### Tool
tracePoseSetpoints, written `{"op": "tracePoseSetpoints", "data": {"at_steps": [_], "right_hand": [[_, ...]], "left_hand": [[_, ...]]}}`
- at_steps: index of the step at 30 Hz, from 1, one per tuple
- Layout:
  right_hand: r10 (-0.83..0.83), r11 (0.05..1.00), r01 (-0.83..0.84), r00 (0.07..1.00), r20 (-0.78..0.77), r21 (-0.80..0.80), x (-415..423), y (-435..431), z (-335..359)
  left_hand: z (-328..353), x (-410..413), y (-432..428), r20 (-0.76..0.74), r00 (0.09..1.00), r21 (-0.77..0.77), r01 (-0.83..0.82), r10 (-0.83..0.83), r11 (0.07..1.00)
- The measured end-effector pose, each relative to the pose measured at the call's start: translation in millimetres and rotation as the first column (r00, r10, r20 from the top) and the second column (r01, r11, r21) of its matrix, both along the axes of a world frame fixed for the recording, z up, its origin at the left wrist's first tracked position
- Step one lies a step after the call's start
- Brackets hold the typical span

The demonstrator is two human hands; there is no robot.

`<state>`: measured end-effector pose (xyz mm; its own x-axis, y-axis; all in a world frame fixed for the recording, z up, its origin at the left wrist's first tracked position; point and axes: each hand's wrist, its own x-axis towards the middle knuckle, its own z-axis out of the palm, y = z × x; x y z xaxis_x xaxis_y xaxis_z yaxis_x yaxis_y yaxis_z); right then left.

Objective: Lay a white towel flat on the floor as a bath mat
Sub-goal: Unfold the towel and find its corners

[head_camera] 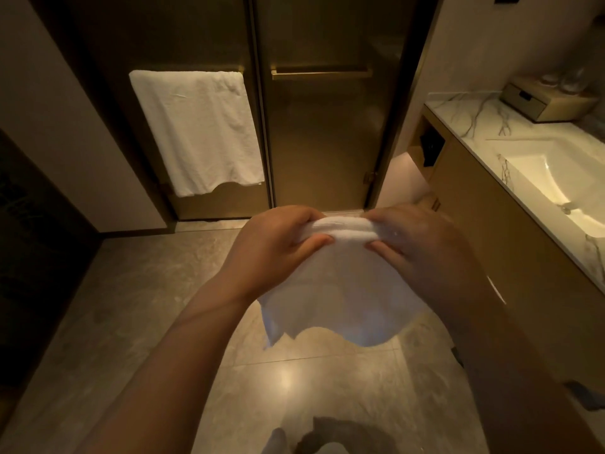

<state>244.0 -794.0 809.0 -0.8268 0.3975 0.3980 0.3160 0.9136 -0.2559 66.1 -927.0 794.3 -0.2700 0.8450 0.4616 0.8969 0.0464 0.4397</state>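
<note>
Towel (337, 290) up in air, middle of view, over floor (131, 322). Left hand (278, 247) and right hand (422, 247) both pinched shut on folded top edge, close together. Might land bunched if not spread wide. Might drop crooked toward counter (474, 126) at 2 o'clock.

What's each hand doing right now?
Left hand: closed, gripping the white towel's bunched top edge.
Right hand: closed on that same edge.
</note>
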Motion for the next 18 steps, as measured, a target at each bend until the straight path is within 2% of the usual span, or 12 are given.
{"op": "tracePoseSetpoints", "data": {"at_steps": [4, 10, 15, 18], "right_hand": [[0.019, 0.989, -0.021, 1.000, -0.017, -0.150, 0.0, 7.4, -3.9], [-0.027, 0.990, 0.018, 0.998, -0.063, -0.143, -3.4, 9.8, 0.7], [0.063, 0.985, -0.066, 0.998, -0.028, -0.157, -14.3, -6.2, 1.6], [0.078, 0.977, -0.085, 0.996, -0.042, -0.194, -13.2, -4.0, 4.0]], "left_hand": [[3.5, -2.7, -3.1, 0.109, 0.994, -0.013, 0.026, -0.024, 1.000], [3.7, -6.5, -11.7, 0.230, 0.973, 0.016, 0.009, -0.013, 1.000], [6.7, 6.7, -1.3, 0.220, 0.975, 0.026, 0.033, -0.038, 0.999], [7.2, 6.3, -1.7, 0.321, 0.946, 0.036, 0.031, -0.040, 0.999]]}}
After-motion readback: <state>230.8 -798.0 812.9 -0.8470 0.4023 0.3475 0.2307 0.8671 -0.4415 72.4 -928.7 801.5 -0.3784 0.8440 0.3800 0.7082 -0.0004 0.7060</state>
